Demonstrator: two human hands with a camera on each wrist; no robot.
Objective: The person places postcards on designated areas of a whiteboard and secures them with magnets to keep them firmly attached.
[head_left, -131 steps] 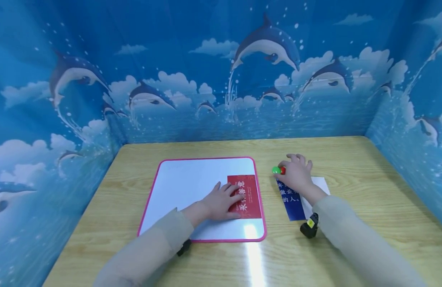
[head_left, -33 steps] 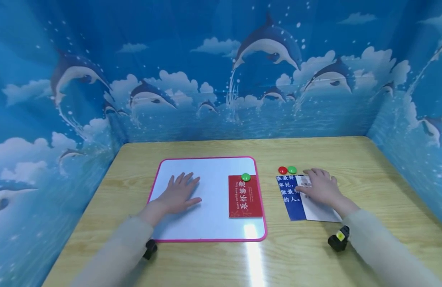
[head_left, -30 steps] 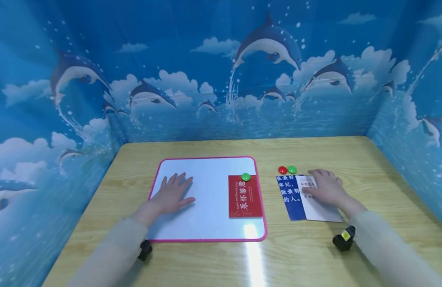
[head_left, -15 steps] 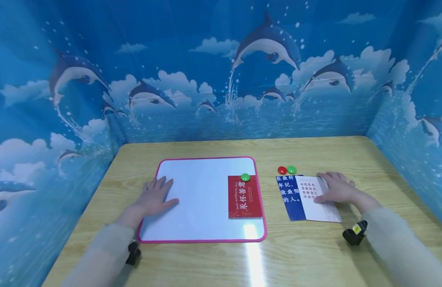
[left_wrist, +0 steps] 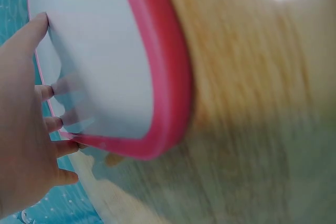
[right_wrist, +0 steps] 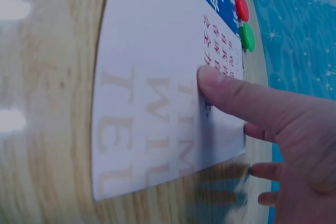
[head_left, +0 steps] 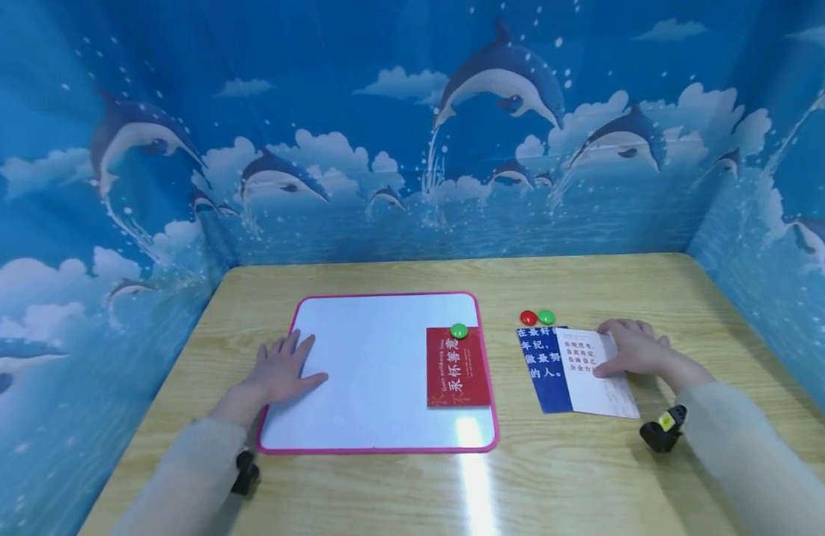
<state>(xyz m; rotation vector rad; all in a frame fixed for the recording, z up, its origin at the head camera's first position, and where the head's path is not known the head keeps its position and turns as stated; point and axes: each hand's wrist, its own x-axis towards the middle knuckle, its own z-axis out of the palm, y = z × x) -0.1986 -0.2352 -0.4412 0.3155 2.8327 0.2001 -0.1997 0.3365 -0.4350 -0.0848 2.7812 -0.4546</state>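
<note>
A white card [head_left: 596, 380] with dark printed lines lies overlapping a blue card [head_left: 543, 372] with white lettering. Over its right edge is my right hand [head_left: 636, 353], the thumb resting on the printed face and the other fingers spread by the edge. In the right wrist view, the white card [right_wrist: 142, 77] lies nearly flat under the thumb [right_wrist: 231, 90]. My left hand [head_left: 278, 376] is spread at the left edge of a pink-rimmed whiteboard [head_left: 365, 372]. On the board's right side lies a red card [head_left: 456, 383], with a green round magnet [head_left: 459, 331] on its top edge.
Behind the blue card, a red round magnet [head_left: 529, 318] and another green round magnet [head_left: 546, 317] sit side by side on the wooden table [head_left: 386, 491]. A blue dolphin-print curtain [head_left: 386, 134] encloses the back and sides.
A green magnet has come onto the red card since the earliest frame. My left hand has moved left off the red card; my right hand has slid right to the white card's right edge.
</note>
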